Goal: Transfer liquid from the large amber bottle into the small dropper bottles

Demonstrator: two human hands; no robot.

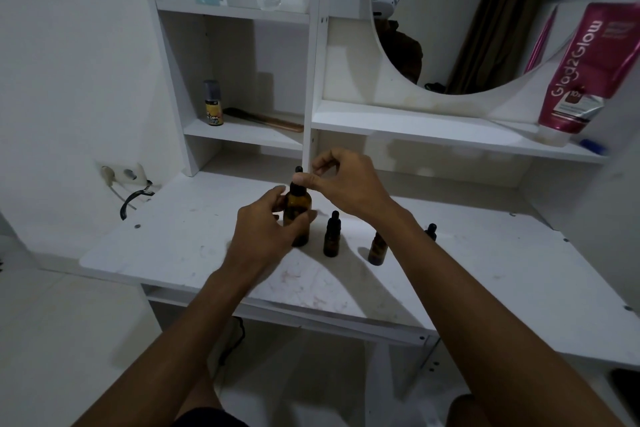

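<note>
Our left hand [263, 232] curls round the large amber bottle [297, 210] standing on the desk [194, 246] while our right hand [346, 180] pinches its dropper cap [298, 188], and we judge a jerky twist could tip it onto the small dropper bottles [331, 239] just beside, spilling liquid.

White vanity desk [485, 253], open shelves [242, 135], round mirror [450, 28], white wall [69, 62], dim light
</note>
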